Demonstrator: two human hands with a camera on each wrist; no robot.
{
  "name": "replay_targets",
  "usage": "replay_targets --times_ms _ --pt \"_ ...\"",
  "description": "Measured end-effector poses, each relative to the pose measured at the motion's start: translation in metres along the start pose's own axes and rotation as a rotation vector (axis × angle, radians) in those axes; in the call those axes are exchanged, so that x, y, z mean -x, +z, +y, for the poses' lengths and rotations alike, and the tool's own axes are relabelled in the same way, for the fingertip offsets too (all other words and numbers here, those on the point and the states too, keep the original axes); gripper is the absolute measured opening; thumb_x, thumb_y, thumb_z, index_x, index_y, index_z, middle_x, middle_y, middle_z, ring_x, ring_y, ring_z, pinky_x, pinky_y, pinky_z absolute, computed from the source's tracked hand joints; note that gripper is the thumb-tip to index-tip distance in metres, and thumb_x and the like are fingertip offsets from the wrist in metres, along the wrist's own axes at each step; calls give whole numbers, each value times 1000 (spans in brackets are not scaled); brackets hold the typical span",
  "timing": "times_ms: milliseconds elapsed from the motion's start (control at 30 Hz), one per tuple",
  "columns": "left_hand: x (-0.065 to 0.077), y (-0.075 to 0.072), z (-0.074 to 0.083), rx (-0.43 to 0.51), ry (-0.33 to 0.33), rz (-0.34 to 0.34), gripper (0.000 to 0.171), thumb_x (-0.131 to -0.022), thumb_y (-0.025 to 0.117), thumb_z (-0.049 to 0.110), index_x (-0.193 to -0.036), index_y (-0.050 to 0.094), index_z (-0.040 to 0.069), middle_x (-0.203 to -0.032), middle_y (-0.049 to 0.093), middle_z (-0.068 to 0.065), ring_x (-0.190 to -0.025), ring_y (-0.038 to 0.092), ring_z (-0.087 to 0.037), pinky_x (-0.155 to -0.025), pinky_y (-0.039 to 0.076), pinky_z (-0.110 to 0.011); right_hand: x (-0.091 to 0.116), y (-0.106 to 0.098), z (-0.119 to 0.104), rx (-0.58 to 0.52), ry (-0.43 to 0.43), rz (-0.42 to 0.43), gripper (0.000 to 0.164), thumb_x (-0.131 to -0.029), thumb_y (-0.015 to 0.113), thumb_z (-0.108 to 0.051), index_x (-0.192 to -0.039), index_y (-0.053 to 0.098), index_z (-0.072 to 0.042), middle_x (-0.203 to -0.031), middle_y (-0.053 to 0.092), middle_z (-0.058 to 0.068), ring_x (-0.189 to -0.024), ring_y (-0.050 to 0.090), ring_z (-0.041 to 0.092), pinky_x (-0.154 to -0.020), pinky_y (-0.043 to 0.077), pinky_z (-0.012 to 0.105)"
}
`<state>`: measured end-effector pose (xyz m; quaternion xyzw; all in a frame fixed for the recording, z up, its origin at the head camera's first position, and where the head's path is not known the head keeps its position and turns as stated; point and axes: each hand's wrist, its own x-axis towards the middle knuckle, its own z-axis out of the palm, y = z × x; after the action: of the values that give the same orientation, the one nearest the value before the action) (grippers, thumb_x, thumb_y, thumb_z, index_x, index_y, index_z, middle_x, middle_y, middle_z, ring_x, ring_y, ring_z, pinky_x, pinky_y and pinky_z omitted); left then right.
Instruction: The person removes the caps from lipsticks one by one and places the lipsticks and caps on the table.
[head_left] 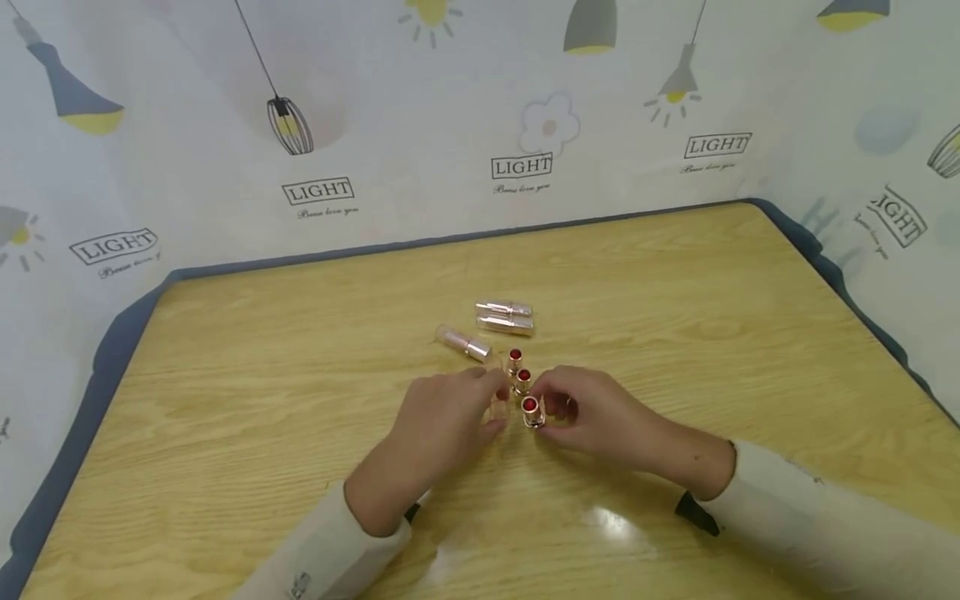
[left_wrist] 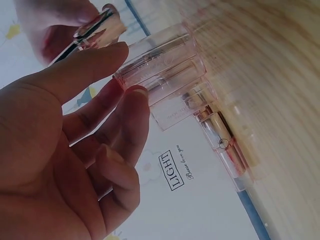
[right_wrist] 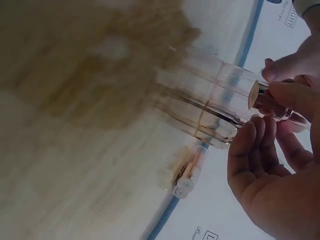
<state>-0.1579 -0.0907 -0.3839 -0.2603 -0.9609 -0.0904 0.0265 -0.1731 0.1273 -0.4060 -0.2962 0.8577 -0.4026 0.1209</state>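
Three uncapped lipsticks with red tips form a row in the head view: a far one, a middle lipstick [head_left: 523, 378] and a near lipstick [head_left: 532, 410]. My right hand [head_left: 596, 412] pinches the near one by its metallic base, also visible as a lipstick [right_wrist: 270, 104] in the right wrist view. Left of the row, clear pinkish caps [left_wrist: 170, 82] stand side by side on the table. With thumb and fingertips my left hand [head_left: 450, 412] grips the nearest clear cap [head_left: 498, 408]. That hand partly covers the caps in the head view.
Beyond the hands, a capped lipstick [head_left: 462, 342] lies slanted on the wooden table [head_left: 262, 400]. Two more capped lipsticks [head_left: 504, 323] lie side by side behind it. A lamp-patterned wall covering [head_left: 420, 150] rises along the table's back and right edges.
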Motion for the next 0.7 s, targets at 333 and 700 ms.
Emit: replay_targets --times_ms 333,700 --pt "1 0 2 3 46 34 28 -79 85 33 -98 66 24 -87 71 11 -61 58 -8 -49 38 -25 -6 7 4 43 49 -72 23 -83 75 -2 -99 63 -13 -73 61 -8 -66 55 3 -59 50 21" --pt "3 -1 -1 17 40 17 25 -81 84 34 -95 66 23 -83 71 10 -58 56 -8 -48 38 -24 -9 11 8 46 42 -60 25 -81 77 -1 -96 60 -12 -71 60 -6 -65 55 3 -59 50 21"
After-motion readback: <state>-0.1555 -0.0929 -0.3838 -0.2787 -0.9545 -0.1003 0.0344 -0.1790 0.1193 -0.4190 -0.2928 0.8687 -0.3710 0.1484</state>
